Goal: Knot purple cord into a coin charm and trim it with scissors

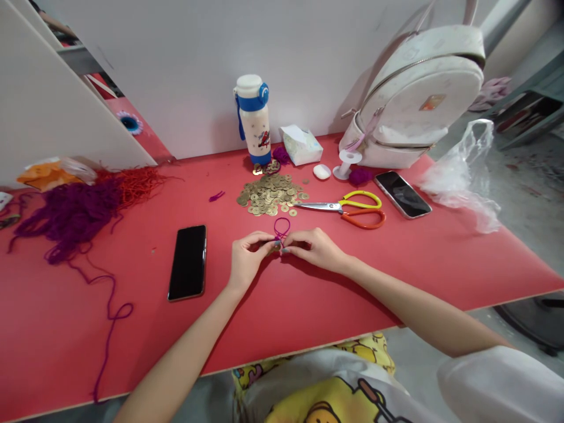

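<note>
Pinches a purple cord (pixel 281 236) near the front middle of the red table (pixel 145 329), with thumb and fingers of the left hand (pixel 247 257) and the right hand (pixel 315 249) nearly meeting; cannot tell what else lies under the fingertips. Extends a loop beyond them toward a heap of brass-coloured coins (pixel 269 192). Has scissors (pixel 341 207) right of the heap, tips just beside the nearest coins, and a dark-screened phone (pixel 188 262) left of the left hand. Farther left, shows tangled purple yarn (pixel 77 214) beside red threads (pixel 138 183); behind the coins, an upright bottle (pixel 255 120).
</note>
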